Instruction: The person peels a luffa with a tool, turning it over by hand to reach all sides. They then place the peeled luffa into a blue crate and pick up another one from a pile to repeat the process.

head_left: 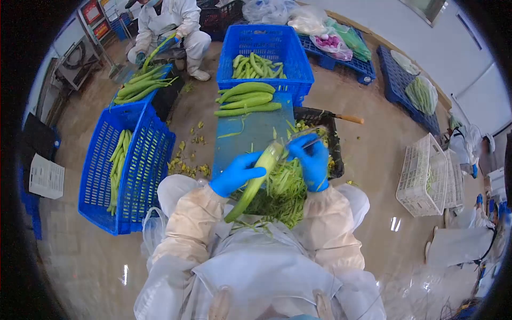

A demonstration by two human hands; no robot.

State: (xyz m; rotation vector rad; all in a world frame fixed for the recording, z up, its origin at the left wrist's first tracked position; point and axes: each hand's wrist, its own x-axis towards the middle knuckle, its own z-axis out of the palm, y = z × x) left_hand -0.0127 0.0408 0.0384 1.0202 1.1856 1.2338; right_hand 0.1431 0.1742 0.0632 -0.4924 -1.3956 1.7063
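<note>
My left hand (237, 173), in a blue glove, is closed around a long green luffa gourd (250, 191), which slants up and away from my lap. The far part of the gourd looks paler and partly peeled. My right hand (312, 162), also gloved, is closed on a thin metal peeler (314, 133), blurred, beside the gourd's far end. Green peelings (285, 189) are heaped below both hands. Several whole gourds (248, 101) lie side by side at the far end of the blue board (228, 146).
A blue crate (304, 88) holding gourds stands beyond the board. Another blue crate (141, 181) is at left. A dark crate (337, 154) with scraps, a knife handle (349, 118) over its edge, sits right. White baskets (421, 181) stand farther right. A co-worker (170, 26) handles a gourd.
</note>
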